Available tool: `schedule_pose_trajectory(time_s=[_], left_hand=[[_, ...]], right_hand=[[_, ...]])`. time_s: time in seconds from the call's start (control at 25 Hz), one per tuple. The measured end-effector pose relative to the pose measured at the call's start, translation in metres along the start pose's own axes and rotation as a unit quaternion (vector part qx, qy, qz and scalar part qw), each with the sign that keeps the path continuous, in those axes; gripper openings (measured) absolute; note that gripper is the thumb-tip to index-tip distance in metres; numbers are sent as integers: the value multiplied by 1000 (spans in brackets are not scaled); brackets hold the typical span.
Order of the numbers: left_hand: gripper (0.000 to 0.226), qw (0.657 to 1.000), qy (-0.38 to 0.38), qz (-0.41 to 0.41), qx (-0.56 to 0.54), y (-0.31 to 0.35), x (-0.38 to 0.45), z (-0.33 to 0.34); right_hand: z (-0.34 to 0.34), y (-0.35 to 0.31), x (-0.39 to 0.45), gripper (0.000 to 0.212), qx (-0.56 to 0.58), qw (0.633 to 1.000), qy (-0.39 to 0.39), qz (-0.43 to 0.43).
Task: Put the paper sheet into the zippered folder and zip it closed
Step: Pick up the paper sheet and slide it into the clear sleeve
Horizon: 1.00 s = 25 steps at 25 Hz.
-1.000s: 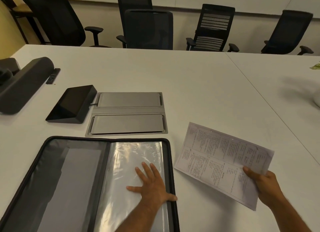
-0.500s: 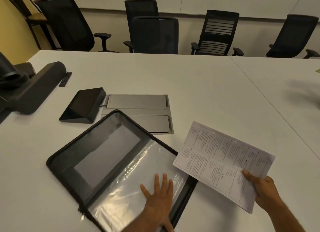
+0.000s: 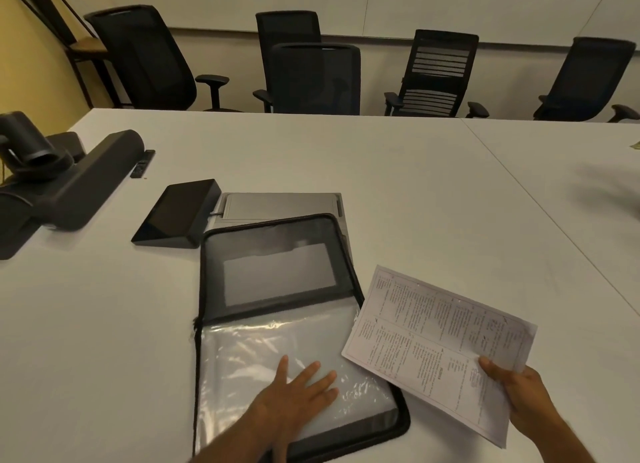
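The folder (image 3: 277,310) lies open on the white worktop (image 3: 381,185) in the lower middle of the frame, its dark half toward the top and its clear plastic sleeve (image 3: 263,352) toward the bottom. The left hand (image 3: 294,393) rests flat on the sleeve at the lower centre, fingers (image 3: 313,372) straight and spread, grasping nothing. At the lower right, the right hand (image 3: 519,397) holds the printed sheet (image 3: 440,345) by its lower right corner, thumb on top and fingers curled underneath. The sheet is tilted, raised off the worktop, and its left corner overlaps the folder's right edge; whether it touches the folder cannot be told. Just above the folder sits a grey hatch (image 3: 280,204) set in the worktop, partly covered by the folder's upper edge. Left of the hatch stands a black wedge-shaped panel (image 3: 176,217). At the left edge of the frame lie a dark bar (image 3: 90,182) and a camera (image 3: 27,144). Black chairs (image 3: 315,78) line the top of the frame.
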<state>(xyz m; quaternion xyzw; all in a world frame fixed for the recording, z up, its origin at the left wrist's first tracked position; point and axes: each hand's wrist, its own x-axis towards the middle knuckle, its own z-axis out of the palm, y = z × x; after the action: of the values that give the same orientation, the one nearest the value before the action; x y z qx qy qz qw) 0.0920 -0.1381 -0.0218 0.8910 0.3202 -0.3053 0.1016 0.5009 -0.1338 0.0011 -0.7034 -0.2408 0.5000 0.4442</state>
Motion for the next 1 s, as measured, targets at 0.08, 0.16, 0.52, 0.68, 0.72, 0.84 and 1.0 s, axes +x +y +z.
schedule_pose_trajectory(time_s=[0.08,0.16,0.52,0.68,0.72,0.84,1.0], left_hand=[[137,1000,3,14,21,-10,-11,2],[128,999,16,21,25,-17,-20,6],[102,986,75,-36,-142,-11,-20,8],[64,974,135,-123,-136,17,1,5],[55,972,146,-126,-131,20,3,5],[34,971,174,-111,-117,17,3,9],[43,969,200,-93,-115,14,-4,16]], right_hand=[[2,4,-3,25,-2,1000,-3,4],[3,7,-7,27,-4,1000,-7,6],[4,9,-21,24,-13,1000,-10,7],[2,9,-26,21,-9,1000,-1,2],[1,9,-27,20,-5,1000,1,2],[-7,9,-28,25,20,1000,15,9],[-23,11,-27,33,67,997,42,22]])
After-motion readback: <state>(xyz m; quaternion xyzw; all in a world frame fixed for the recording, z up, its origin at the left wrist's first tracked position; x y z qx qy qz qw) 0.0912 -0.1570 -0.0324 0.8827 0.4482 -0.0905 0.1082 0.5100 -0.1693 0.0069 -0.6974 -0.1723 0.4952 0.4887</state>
